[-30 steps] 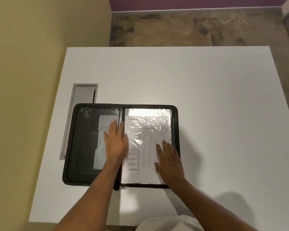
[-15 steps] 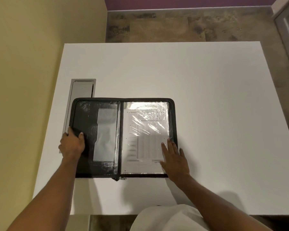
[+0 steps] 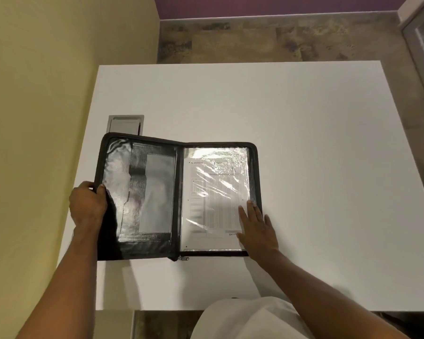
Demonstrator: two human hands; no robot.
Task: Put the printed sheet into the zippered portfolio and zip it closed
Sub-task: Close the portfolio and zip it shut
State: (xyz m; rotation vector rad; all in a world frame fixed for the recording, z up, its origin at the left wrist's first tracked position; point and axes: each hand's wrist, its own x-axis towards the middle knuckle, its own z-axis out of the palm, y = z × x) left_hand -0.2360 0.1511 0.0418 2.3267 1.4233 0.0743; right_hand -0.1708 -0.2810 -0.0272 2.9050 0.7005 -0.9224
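A black zippered portfolio [image 3: 174, 196] lies open on the white table [image 3: 304, 167]. The printed sheet [image 3: 213, 199] sits in a clear sleeve on its right half. My left hand [image 3: 88, 206] grips the outer edge of the left cover, which is raised off the table and tilted. My right hand [image 3: 257, 228] rests flat, fingers spread, on the lower right corner of the sheet and the portfolio's rim. The zipper pull [image 3: 183, 258] hangs at the bottom of the spine.
A grey cable hatch [image 3: 125, 124] set into the table shows behind the lifted cover. A yellow wall [image 3: 47, 94] runs along the table's left side. Stone floor lies beyond the far edge. My pale clothing [image 3: 245, 319] shows at the near edge.
My left hand went from the portfolio's middle to its left edge, took hold of the cover and has lifted it. My right hand stayed pressed on the sheet's lower right.
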